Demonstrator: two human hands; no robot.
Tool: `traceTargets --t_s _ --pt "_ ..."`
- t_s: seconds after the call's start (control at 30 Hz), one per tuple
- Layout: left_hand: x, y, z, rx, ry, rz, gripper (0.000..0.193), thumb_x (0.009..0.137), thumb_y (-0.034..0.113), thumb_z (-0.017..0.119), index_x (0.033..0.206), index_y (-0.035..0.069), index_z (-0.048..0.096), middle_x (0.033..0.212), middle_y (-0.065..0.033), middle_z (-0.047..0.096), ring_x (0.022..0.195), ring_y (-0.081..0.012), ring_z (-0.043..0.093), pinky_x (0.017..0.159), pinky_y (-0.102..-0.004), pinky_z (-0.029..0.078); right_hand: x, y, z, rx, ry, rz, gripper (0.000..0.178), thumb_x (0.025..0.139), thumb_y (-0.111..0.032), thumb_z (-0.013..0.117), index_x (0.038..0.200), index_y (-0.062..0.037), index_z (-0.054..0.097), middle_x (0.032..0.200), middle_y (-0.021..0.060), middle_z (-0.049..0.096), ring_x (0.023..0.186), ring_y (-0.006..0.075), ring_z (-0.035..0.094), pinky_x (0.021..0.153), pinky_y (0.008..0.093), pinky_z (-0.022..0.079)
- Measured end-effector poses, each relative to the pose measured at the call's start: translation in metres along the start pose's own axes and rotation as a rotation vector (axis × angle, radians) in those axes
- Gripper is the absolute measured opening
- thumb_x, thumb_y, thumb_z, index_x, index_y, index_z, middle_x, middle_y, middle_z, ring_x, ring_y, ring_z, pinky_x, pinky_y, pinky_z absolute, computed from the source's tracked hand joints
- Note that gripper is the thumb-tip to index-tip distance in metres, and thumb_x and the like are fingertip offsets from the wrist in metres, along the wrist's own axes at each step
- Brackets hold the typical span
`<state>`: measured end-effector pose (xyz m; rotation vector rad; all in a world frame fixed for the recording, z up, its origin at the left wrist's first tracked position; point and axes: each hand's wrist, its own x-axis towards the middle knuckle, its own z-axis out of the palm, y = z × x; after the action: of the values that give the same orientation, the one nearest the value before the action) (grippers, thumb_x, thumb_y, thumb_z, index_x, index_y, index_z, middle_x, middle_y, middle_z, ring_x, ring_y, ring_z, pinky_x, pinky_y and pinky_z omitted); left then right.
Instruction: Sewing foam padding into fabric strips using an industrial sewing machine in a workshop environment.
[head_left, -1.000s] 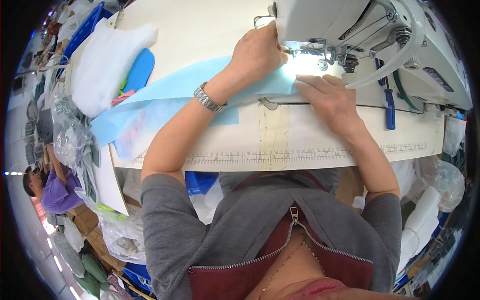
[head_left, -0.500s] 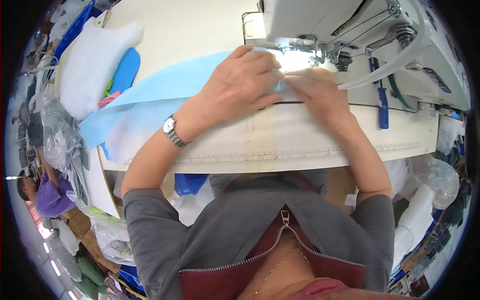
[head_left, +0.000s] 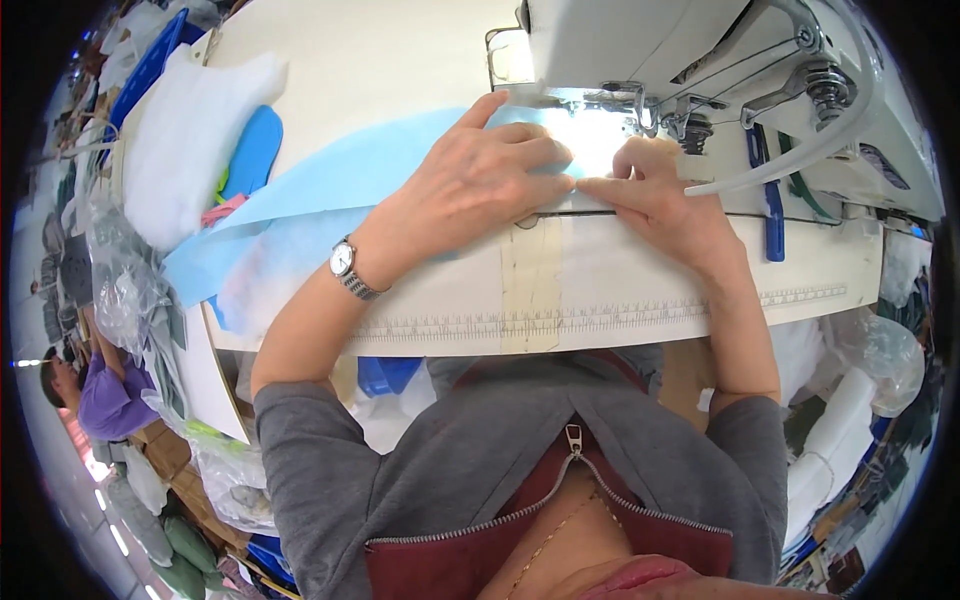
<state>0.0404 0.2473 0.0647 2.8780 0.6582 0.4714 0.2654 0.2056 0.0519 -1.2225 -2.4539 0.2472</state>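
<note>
Light blue thin fabric point(head_left: 330, 172) lies folded across the table, running under my left hand toward the sewing machine point(head_left: 640, 60). My left hand point(head_left: 480, 180) is palm down on it, fingers bent and thumb tip closed at its edge near the needle area. My right hand point(head_left: 655, 195) has its index finger curled and thumb stretched toward my left thumb, the two tips almost meeting at the fabric edge. Lamp glare washes out the cloth between the hands and the presser foot, so its exact edge is hidden.
White padding point(head_left: 190, 140), a blue cut piece point(head_left: 255, 150) and a pink scrap point(head_left: 222, 210) lie at the left. A blue-handled tool point(head_left: 774, 222) rests right of my right hand. A ruler strip point(head_left: 430, 325) runs along the front edge. At far left sits a person in purple point(head_left: 112, 400).
My right hand has shifted slightly right and down, its index finger now curled up rather than flat. My left hand's fingers are more bent and spread. The view has tilted slightly.
</note>
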Motion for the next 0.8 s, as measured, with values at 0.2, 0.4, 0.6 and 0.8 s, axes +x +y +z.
traceTargets --t_s 0.2,0.4,0.6,0.8 --pt "-0.002 -0.001 0.006 0.056 0.048 0.029 0.024 0.069 0.016 0.063 0.093 0.018 0.064 0.099 0.0018 0.059 0.099 -0.0149 0.056 0.095 -0.0432 0.035 0.002 0.003 0.001 -0.062 0.054 -0.057 0.032 0.065 -0.006 0.066 0.09 -0.026 0.068 0.071 -0.0008 0.04 0.068 0.0162 0.045 0.057 0.0291 0.041" --pt "0.0 -0.004 0.008 0.05 0.119 0.03 0.019 0.071 0.011 0.057 0.088 0.016 0.064 0.094 0.0 0.059 0.098 -0.0158 0.057 0.097 -0.0441 0.036 0.005 0.004 0.002 -0.074 0.072 -0.054 0.026 0.068 -0.01 0.066 0.089 -0.0256 0.069 0.067 -0.0009 0.04 0.067 0.016 0.045 0.057 0.0296 0.041" --pt "0.006 -0.018 0.01 0.082 0.121 0.013 0.021 0.07 0.011 0.058 0.089 0.015 0.064 0.097 -0.0008 0.06 0.098 -0.0162 0.057 0.097 -0.0426 0.036 0.01 0.011 0.006 -0.086 0.026 0.026 0.031 0.073 -0.01 0.062 0.098 -0.0268 0.067 0.063 0.0004 0.043 0.064 0.0167 0.047 0.055 0.0313 0.041" --pt "0.012 -0.032 0.014 0.053 0.151 -0.05 0.014 0.073 0.009 0.058 0.082 0.015 0.067 0.097 -0.0011 0.061 0.087 -0.0159 0.059 0.096 -0.0422 0.036 0.003 0.022 0.024 -0.285 0.064 0.109 0.032 0.079 -0.014 0.058 0.108 -0.0292 0.062 0.078 0.0018 0.06 0.072 0.0171 0.057 0.06 0.0308 0.044"
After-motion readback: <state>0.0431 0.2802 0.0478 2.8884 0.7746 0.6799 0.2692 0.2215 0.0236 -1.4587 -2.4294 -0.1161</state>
